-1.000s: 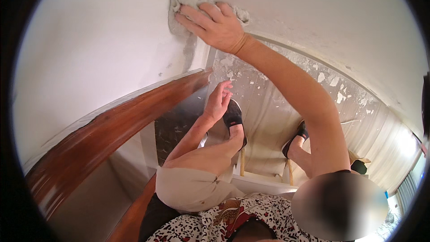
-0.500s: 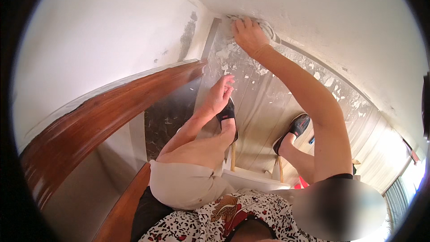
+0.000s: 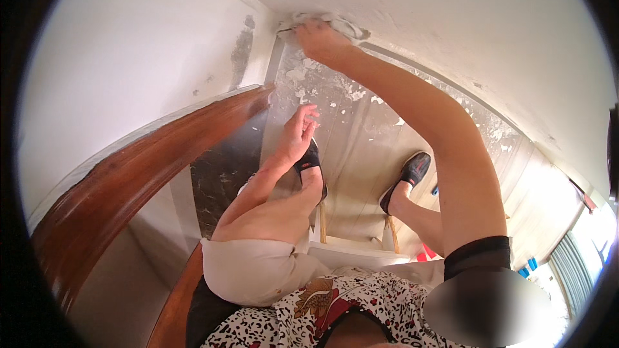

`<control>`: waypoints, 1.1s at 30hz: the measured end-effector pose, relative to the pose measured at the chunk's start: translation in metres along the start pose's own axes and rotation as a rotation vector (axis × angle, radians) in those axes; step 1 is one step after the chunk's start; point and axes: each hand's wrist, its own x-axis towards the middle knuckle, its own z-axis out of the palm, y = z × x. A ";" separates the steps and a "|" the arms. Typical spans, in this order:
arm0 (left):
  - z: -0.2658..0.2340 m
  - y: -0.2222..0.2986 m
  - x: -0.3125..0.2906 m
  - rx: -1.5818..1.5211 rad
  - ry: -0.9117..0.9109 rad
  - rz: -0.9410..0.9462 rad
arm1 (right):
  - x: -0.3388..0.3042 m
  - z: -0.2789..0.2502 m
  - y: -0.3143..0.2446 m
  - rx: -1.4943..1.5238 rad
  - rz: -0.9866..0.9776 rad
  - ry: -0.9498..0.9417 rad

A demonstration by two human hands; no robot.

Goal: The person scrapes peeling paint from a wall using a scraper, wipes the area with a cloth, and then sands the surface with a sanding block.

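Note:
My right hand (image 3: pixel 318 38) is pressed onto a crumpled greyish-white cloth (image 3: pixel 348 27) at the foot of the white wall (image 3: pixel 451 19), close to the corner. Part of the cloth shows beyond the fingers; the rest is hidden beneath them. My left hand (image 3: pixel 298 132) hangs in the air above my left foot, its forearm resting along my thigh. Its fingers are loosely bent and apart, with nothing in them. Under both hands lies the plank-patterned floor (image 3: pixel 354 154), strewn with white flakes (image 3: pixel 353 93) along the wall.
A curved reddish-brown wooden rail (image 3: pixel 148 148) runs along the left wall, which bears a grey bare patch (image 3: pixel 242 51). My dark shoes (image 3: pixel 414 169) stand on the floor. A low white seat (image 3: pixel 348 254) with wooden legs is between my legs. Blue objects (image 3: pixel 529 266) lie at the right.
My right hand has moved left along the wall's foot with the cloth, nearer the corner. The whole view has shifted slightly, and my left hand keeps much the same loose pose.

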 end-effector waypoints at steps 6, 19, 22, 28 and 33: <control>0.005 -0.004 -0.015 0.011 -0.080 -0.024 | -0.097 -0.034 0.006 0.254 0.279 -0.276; 0.017 0.011 -0.004 0.044 -0.114 -0.012 | -0.087 -0.072 0.056 0.044 0.120 0.287; 0.023 0.009 -0.002 0.069 -0.123 -0.013 | -0.167 -0.035 0.038 0.190 0.248 -0.099; 0.011 -0.009 -0.029 0.043 -0.127 -0.066 | -0.133 -0.051 -0.016 0.612 0.608 0.073; -0.002 -0.022 -0.034 0.031 -0.052 -0.083 | -0.002 -0.029 -0.022 0.778 0.726 0.373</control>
